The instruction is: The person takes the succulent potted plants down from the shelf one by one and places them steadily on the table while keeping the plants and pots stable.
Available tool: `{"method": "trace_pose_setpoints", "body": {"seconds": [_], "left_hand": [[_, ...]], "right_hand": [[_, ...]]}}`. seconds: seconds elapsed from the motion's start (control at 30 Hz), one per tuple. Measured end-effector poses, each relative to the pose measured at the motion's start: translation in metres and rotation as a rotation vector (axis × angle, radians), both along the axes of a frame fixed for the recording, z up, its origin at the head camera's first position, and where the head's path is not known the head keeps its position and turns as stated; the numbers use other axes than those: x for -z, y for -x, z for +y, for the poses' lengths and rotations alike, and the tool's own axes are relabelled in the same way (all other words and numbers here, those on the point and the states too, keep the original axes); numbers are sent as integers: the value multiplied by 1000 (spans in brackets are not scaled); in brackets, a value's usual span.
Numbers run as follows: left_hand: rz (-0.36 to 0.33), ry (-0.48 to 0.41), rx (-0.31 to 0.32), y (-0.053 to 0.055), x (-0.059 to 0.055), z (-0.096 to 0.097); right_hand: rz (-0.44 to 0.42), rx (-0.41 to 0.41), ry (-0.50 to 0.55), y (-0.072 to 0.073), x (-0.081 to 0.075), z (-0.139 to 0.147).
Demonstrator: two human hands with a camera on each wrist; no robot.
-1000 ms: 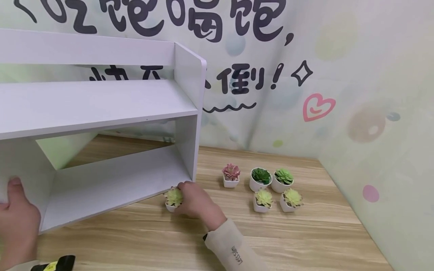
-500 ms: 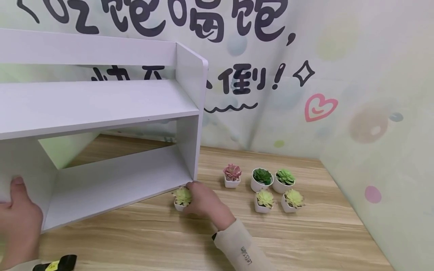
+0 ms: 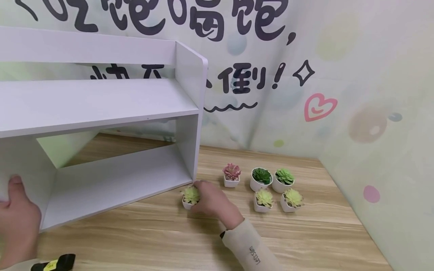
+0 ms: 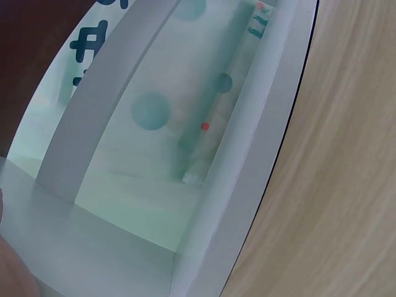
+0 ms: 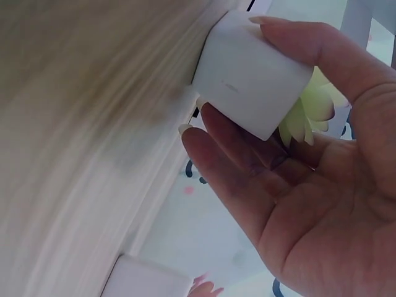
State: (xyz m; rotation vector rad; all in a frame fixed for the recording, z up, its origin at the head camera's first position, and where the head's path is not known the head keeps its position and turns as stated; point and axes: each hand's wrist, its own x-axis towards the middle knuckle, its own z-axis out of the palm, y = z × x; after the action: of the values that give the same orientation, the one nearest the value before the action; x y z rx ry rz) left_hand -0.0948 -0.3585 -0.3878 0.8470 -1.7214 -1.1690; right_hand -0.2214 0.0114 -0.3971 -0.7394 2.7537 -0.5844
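Observation:
A small potted succulent (image 3: pixel 191 195) with pale yellow-green leaves stands on the table by the front right corner of the white shelf unit (image 3: pixel 118 184). My right hand (image 3: pixel 216 203) grips its square white pot (image 5: pixel 250 77) from the right, thumb on one side and fingers on the other in the right wrist view. At the far left, my left hand (image 3: pixel 19 216) holds the shelf unit's left side panel, with the thumb lying on the panel's inner face. Its other fingers are mostly hidden. In the left wrist view, only a bit of that hand (image 4: pixel 13 272) shows at the edge.
Right of the shelf, a red succulent (image 3: pixel 232 174), a dark green one (image 3: pixel 261 177) and a bright green one (image 3: pixel 284 177) stand on the wooden table (image 3: pixel 305 241). Two pale yellow-green succulents sit in front. A printed cloth wall (image 3: pixel 383 86) rises behind and to the right.
My right hand has moved a little to the right along the shelf's front edge, and the pale succulent has moved with it. The left hand keeps its hold on the panel.

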Motion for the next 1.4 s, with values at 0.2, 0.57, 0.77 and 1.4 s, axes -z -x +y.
{"method": "trace_pose_setpoints", "body": {"seconds": [0.2,0.57,0.77,1.4], "left_hand": [[-8,-28,0,1,2,-2],[-40,6,-16,4,12,-12],[-81,-5,-38,3,12,-11],[-126,-4,-67,1,13,-10]], "right_hand": [[-7,-8,18,4,1,8],[-5,-19,53,8,0,23],[-2,-9,47,12,1,31],[-4,-12,16,21,-6,56]]}}
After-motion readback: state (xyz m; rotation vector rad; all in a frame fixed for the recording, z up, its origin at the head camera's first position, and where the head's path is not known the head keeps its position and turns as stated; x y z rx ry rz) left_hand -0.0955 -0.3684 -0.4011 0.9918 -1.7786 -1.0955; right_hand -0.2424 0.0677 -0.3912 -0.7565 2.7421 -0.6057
